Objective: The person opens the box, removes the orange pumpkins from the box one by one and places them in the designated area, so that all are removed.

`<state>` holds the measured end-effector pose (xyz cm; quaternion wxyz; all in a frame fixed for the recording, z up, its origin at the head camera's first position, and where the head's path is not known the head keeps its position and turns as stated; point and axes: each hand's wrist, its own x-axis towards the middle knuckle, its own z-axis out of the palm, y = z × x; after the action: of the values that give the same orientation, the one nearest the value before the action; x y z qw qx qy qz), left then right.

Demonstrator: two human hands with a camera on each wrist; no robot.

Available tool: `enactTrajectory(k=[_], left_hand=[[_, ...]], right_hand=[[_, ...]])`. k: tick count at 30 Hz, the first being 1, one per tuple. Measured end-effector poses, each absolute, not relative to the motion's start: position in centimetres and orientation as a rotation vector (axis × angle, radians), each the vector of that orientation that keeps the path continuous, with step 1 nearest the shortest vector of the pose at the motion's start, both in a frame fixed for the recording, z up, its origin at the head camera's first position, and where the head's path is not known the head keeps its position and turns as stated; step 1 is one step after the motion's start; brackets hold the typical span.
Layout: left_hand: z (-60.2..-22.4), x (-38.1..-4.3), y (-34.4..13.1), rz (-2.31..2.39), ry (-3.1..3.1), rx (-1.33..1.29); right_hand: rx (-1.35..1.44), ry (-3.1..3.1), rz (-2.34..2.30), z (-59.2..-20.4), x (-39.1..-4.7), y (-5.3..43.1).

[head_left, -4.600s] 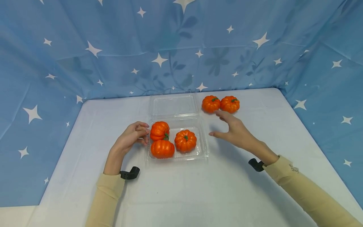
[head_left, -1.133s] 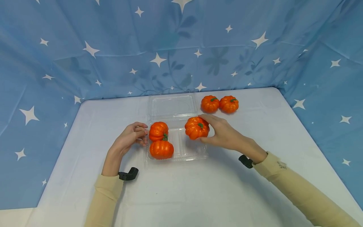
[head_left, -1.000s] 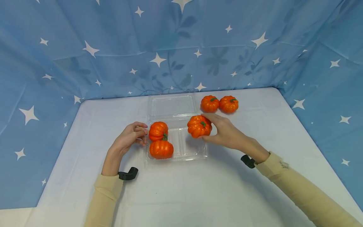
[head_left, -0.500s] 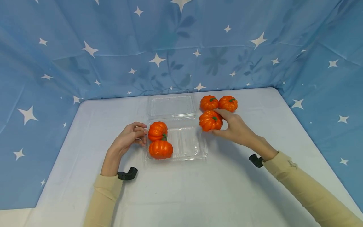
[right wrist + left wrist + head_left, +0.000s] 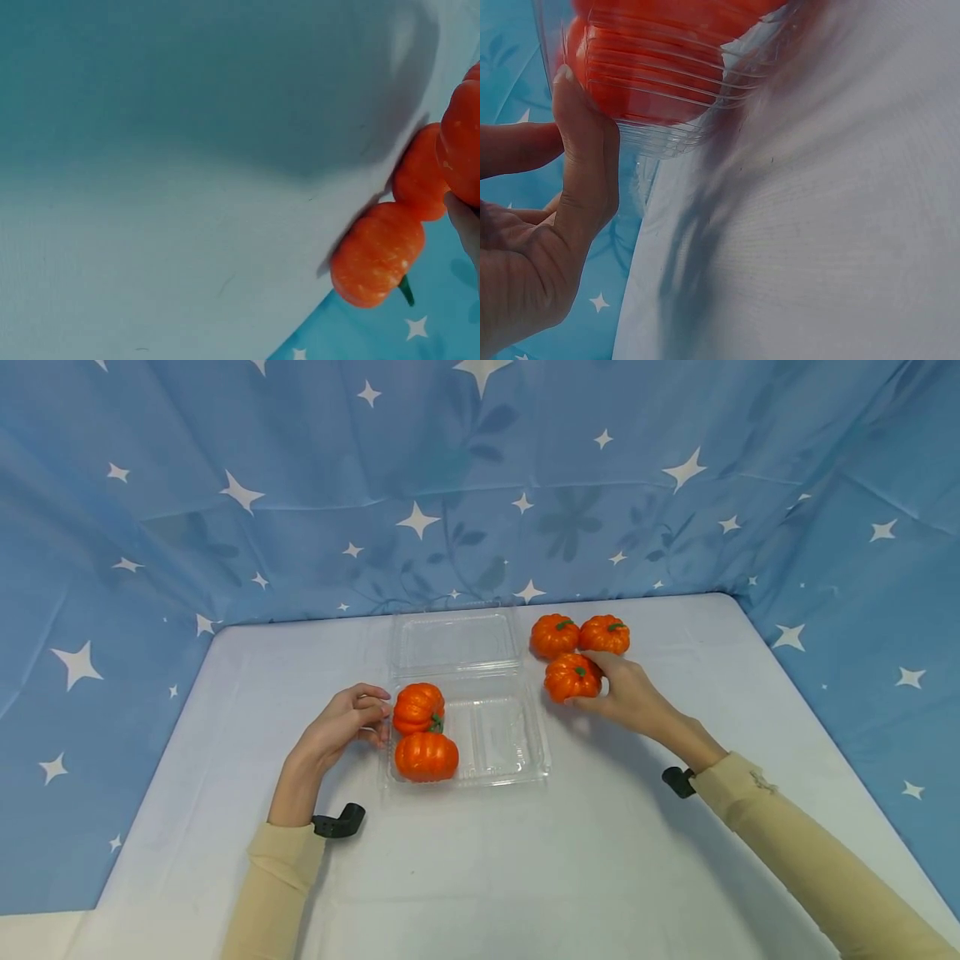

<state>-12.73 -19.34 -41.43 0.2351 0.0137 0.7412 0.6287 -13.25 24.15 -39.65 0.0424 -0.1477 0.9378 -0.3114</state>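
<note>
My right hand (image 5: 633, 697) holds a small glossy orange pumpkin (image 5: 572, 677) with a green stem, thumb in front and fingers behind. It is right of the clear plastic box (image 5: 510, 777), low over the table and close in front of two similar pumpkins, the left one (image 5: 553, 636) and the right one (image 5: 604, 634). In the right wrist view, the held pumpkin (image 5: 463, 142) is cut off by the frame edge. My left hand (image 5: 337, 727), fingers loosely bent, touches the box's left wall with its fingertips. Inside the box's left side sit an upper pumpkin (image 5: 418, 707) and a lower pumpkin (image 5: 427, 757).
The box's hinged lid (image 5: 457, 642) lies open toward the back. A white cloth covers the table (image 5: 465, 868). A blue curtain (image 5: 315, 485) with white stars hangs along the back and sides.
My right hand has taken a pumpkin out of the box's right side and carried it right and back, beside the two on the table. My left hand stays at the box.
</note>
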Motion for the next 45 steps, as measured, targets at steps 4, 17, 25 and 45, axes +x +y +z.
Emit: enactTrajectory(k=[4, 17, 25, 45], left_hand=[[-41.4, -12.8, -19.3, 1.718, 2.043, 0.035], [-41.4, -12.7, -19.3, 1.735, 2.030, 0.048], [-41.5, -12.6, -19.3, 1.731, 2.030, 0.060], [-41.4, -12.5, -19.2, 1.739, 2.030, 0.046]], right_hand=[[-0.418, 2.865, -0.923, -40.4, -13.9, 24.4], [-0.393, 2.867, -0.907, -41.7, -15.3, 24.4], [-0.350, 2.825, -0.920, -42.0, -15.9, 24.4], [-0.344, 2.856, -0.929, -41.6, -15.4, 24.0]])
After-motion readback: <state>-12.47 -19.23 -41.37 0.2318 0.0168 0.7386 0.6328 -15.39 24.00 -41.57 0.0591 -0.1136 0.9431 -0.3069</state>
